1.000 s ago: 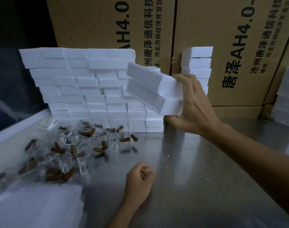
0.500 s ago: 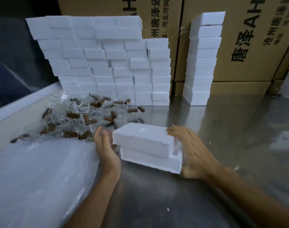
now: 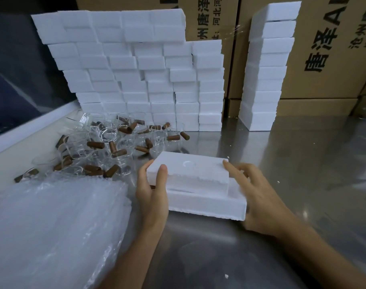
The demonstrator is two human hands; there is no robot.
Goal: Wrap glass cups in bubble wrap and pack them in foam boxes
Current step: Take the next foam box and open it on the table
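We see a brushed metal worktop [image 3: 230, 257] with a dull shine and a few white foam crumbs [image 3: 226, 276] scattered over it. At its near left lies a stack of bubble wrap sheets [image 3: 52, 230]. Behind that a heap of glass cups [image 3: 107, 142] with brown wooden handles lies tumbled together. At the back stands a broad wall of foam boxes [image 3: 136, 80], and to its right, apart from it, a single narrow foam column [image 3: 265, 76]. One foam box [image 3: 198, 190] sits near the front edge, its lid shifted askew.
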